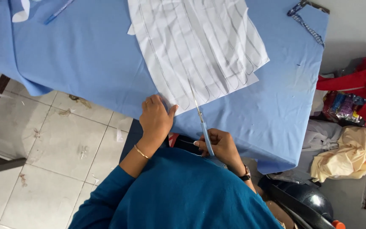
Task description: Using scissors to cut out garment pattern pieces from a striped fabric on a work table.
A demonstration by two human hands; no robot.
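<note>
While my left hand (155, 118) lies flat, fingers spread, on the near corner of the white paper pattern (198, 46), I have my right hand (220, 145) closed through the blue handles of the scissors (203, 125) — blades pointing away from me, their tips at the paper's near edge between two pencilled strips. That sheet rests on blue cloth (85, 55) draped over the table, well up from the edge nearest me. A blue pen (58, 12) lies at the far left of the cloth, a small chain (306, 23) at the far right corner — and bundled clothes (348, 152) sit on the floor to my right.
</note>
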